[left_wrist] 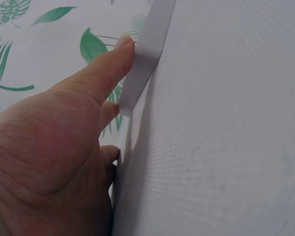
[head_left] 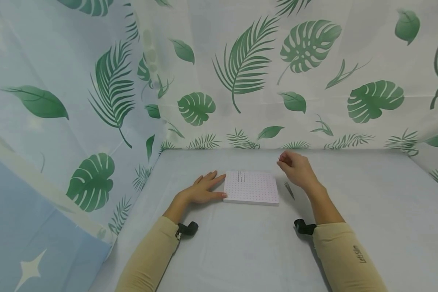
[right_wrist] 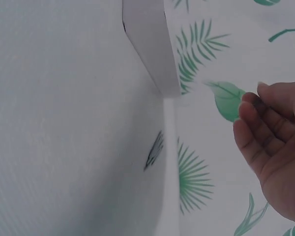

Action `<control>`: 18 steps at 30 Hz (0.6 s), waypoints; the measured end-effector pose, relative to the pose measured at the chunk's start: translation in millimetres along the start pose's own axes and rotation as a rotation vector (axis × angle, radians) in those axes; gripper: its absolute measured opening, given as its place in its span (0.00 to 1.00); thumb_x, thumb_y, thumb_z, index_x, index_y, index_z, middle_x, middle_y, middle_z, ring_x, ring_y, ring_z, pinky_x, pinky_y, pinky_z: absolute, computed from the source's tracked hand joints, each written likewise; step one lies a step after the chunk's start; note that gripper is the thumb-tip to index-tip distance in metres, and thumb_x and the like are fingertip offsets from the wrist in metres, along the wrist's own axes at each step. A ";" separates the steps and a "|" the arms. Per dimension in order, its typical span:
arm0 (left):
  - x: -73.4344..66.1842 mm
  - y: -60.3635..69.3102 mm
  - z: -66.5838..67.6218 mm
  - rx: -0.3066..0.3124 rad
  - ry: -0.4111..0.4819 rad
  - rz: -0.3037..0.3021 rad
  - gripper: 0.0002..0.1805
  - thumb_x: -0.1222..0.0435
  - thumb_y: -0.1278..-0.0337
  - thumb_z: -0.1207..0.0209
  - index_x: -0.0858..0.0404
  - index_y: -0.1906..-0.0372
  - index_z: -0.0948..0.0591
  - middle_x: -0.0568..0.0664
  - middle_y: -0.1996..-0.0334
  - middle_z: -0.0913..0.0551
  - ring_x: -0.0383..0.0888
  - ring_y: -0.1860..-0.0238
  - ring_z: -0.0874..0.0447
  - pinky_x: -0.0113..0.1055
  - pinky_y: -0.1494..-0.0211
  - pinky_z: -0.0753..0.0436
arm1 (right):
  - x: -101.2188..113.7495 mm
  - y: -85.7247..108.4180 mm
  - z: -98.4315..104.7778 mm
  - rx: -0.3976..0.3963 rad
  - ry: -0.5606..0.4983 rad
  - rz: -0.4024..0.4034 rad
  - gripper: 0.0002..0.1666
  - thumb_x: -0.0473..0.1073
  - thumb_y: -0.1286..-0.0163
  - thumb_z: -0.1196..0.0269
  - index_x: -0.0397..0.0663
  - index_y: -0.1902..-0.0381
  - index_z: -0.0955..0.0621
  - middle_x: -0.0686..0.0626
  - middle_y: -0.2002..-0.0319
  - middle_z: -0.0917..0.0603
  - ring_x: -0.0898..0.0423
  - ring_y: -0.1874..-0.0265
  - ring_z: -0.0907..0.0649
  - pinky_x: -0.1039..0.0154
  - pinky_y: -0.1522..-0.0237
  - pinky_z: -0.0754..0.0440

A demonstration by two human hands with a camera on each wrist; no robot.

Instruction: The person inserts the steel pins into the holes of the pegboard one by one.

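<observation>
A white pegboard (head_left: 251, 188) with rows of small holes lies flat on the table. Several thin dark pins (head_left: 241, 176) stand in it near its far left part. Fingers spread, my left hand (head_left: 200, 190) rests on the table, with thumb and index finger touching the board's left edge. My right hand (head_left: 295, 168) is raised above the table beyond the board's far right corner. Its thumb and fingertips pinch together around what looks like a thin dark pin, barely visible. A small bunch of dark pins (head_left: 289, 190) lies on the table right of the board.
A pale cloth covers the table (head_left: 241, 251). Behind it hangs a leaf-patterned curtain (head_left: 263, 121), and another curtain (head_left: 51, 142) stands along the left side. A dark wrist camera (head_left: 304, 227) sits on the right sleeve, another (head_left: 187, 229) on the left.
</observation>
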State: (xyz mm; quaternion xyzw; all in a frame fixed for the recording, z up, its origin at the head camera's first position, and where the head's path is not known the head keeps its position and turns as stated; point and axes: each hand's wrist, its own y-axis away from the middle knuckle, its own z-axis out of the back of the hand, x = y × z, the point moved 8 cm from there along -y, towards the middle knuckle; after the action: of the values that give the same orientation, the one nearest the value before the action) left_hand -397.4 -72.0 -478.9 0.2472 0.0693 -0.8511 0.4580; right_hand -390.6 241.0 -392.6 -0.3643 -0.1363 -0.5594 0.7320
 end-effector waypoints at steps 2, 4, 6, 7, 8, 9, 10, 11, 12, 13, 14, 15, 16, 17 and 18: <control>0.3 -0.9 0.0 0.002 -0.002 0.000 0.48 0.32 0.34 0.44 0.43 0.16 0.45 0.55 0.14 0.54 0.55 0.14 0.62 0.57 0.14 0.64 | 2.8 -1.1 -2.7 -0.002 -0.034 -0.003 0.03 0.36 0.22 0.40 0.41 0.56 0.20 0.42 0.62 0.13 0.50 0.65 0.15 0.64 0.65 0.17; 0.1 -1.3 0.4 0.004 -0.001 0.000 0.48 0.32 0.34 0.44 0.43 0.16 0.45 0.55 0.14 0.55 0.55 0.14 0.62 0.57 0.14 0.64 | 5.8 -2.0 -6.0 0.001 -0.072 -0.012 0.05 0.35 0.21 0.42 0.40 0.53 0.20 0.40 0.59 0.12 0.48 0.63 0.12 0.62 0.62 0.12; -0.3 -1.4 1.0 0.005 0.003 -0.001 0.48 0.32 0.34 0.44 0.43 0.16 0.45 0.55 0.14 0.55 0.55 0.14 0.63 0.57 0.14 0.64 | 9.1 -2.6 -9.1 0.004 -0.104 -0.019 0.07 0.35 0.20 0.43 0.39 0.50 0.20 0.38 0.56 0.11 0.45 0.61 0.10 0.57 0.58 0.10; -0.6 -1.3 1.2 0.005 0.006 -0.002 0.48 0.32 0.34 0.44 0.43 0.16 0.45 0.55 0.14 0.55 0.55 0.14 0.63 0.57 0.14 0.64 | 11.0 -2.7 -10.3 0.002 -0.118 -0.020 0.08 0.35 0.20 0.43 0.39 0.49 0.20 0.37 0.55 0.11 0.44 0.60 0.10 0.55 0.57 0.10; -0.8 -1.2 1.2 0.006 0.007 -0.002 0.48 0.32 0.34 0.44 0.43 0.16 0.45 0.55 0.14 0.55 0.55 0.14 0.63 0.57 0.14 0.64 | 12.7 -2.8 -11.4 0.000 -0.131 -0.020 0.08 0.35 0.20 0.43 0.39 0.49 0.20 0.36 0.55 0.11 0.44 0.59 0.09 0.53 0.55 0.10; -1.1 -1.1 1.4 0.007 0.009 -0.002 0.48 0.32 0.34 0.44 0.43 0.16 0.45 0.55 0.14 0.55 0.55 0.14 0.63 0.57 0.14 0.64 | 14.3 -2.9 -12.5 -0.004 -0.135 -0.019 0.08 0.35 0.20 0.43 0.39 0.49 0.20 0.37 0.54 0.10 0.44 0.59 0.09 0.53 0.55 0.10; -1.3 -0.9 1.3 0.009 0.011 -0.002 0.48 0.32 0.34 0.44 0.43 0.16 0.45 0.55 0.14 0.55 0.55 0.14 0.63 0.57 0.14 0.64 | 15.7 -3.0 -13.5 -0.007 -0.138 -0.017 0.08 0.36 0.20 0.43 0.39 0.49 0.20 0.37 0.54 0.10 0.44 0.59 0.09 0.52 0.55 0.10; -1.4 -1.0 1.2 0.008 0.012 -0.001 0.48 0.32 0.35 0.44 0.43 0.16 0.45 0.55 0.14 0.55 0.55 0.14 0.63 0.57 0.14 0.64 | 17.2 -2.9 -14.4 -0.011 -0.138 -0.017 0.07 0.36 0.20 0.43 0.40 0.50 0.20 0.38 0.55 0.10 0.44 0.59 0.09 0.53 0.56 0.11; -1.0 -1.1 0.7 0.009 0.008 -0.001 0.48 0.32 0.35 0.44 0.43 0.16 0.45 0.55 0.14 0.55 0.55 0.14 0.63 0.57 0.14 0.64 | 18.6 -3.0 -15.6 -0.014 -0.139 -0.015 0.07 0.36 0.20 0.42 0.41 0.50 0.19 0.38 0.55 0.09 0.45 0.59 0.09 0.54 0.57 0.12; -0.6 -1.1 0.3 0.010 0.007 0.002 0.48 0.32 0.35 0.44 0.42 0.16 0.45 0.55 0.14 0.55 0.54 0.14 0.64 0.57 0.14 0.64 | 19.9 -3.1 -16.7 -0.017 -0.139 -0.012 0.06 0.36 0.20 0.42 0.41 0.51 0.19 0.39 0.56 0.09 0.45 0.59 0.09 0.55 0.57 0.13; 0.0 -1.1 -0.1 0.011 0.004 0.005 0.48 0.32 0.35 0.44 0.42 0.16 0.46 0.55 0.14 0.56 0.54 0.14 0.64 0.56 0.14 0.64 | 21.3 -3.1 -17.7 -0.020 -0.137 -0.008 0.06 0.36 0.21 0.41 0.42 0.52 0.18 0.40 0.56 0.09 0.46 0.60 0.10 0.55 0.58 0.15; 0.4 -1.1 -0.2 0.011 0.002 0.009 0.48 0.32 0.35 0.44 0.42 0.16 0.45 0.54 0.14 0.56 0.53 0.13 0.64 0.56 0.14 0.64 | 22.9 -3.3 -18.6 -0.026 -0.128 -0.001 0.05 0.37 0.21 0.40 0.42 0.53 0.18 0.41 0.57 0.09 0.46 0.60 0.10 0.56 0.58 0.17; 0.7 -1.1 -0.3 0.011 -0.001 0.010 0.48 0.32 0.35 0.44 0.42 0.16 0.45 0.54 0.14 0.56 0.53 0.13 0.64 0.56 0.14 0.64 | 24.6 -3.5 -19.2 -0.031 -0.122 0.008 0.05 0.37 0.22 0.39 0.43 0.54 0.18 0.41 0.58 0.09 0.47 0.61 0.11 0.56 0.59 0.18; 1.0 -1.2 -0.4 0.010 -0.007 0.010 0.48 0.32 0.35 0.44 0.42 0.16 0.46 0.54 0.14 0.55 0.53 0.14 0.63 0.56 0.14 0.64 | 26.3 -3.7 -19.8 -0.037 -0.118 0.015 0.04 0.38 0.22 0.38 0.43 0.55 0.17 0.42 0.59 0.09 0.47 0.62 0.12 0.57 0.60 0.19; 1.1 -1.1 -0.4 0.010 -0.008 0.010 0.48 0.31 0.35 0.45 0.42 0.16 0.46 0.54 0.14 0.56 0.53 0.14 0.63 0.56 0.14 0.64 | 27.9 -3.9 -20.2 -0.044 -0.111 0.024 0.04 0.38 0.23 0.37 0.44 0.56 0.17 0.43 0.60 0.09 0.48 0.63 0.13 0.57 0.61 0.19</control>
State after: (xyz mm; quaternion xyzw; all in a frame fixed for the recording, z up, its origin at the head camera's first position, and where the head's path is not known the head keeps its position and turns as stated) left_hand -398.7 -72.1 -479.8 0.2464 0.0619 -0.8501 0.4612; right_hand -389.0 206.6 -388.2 -0.4124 -0.1598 -0.5324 0.7217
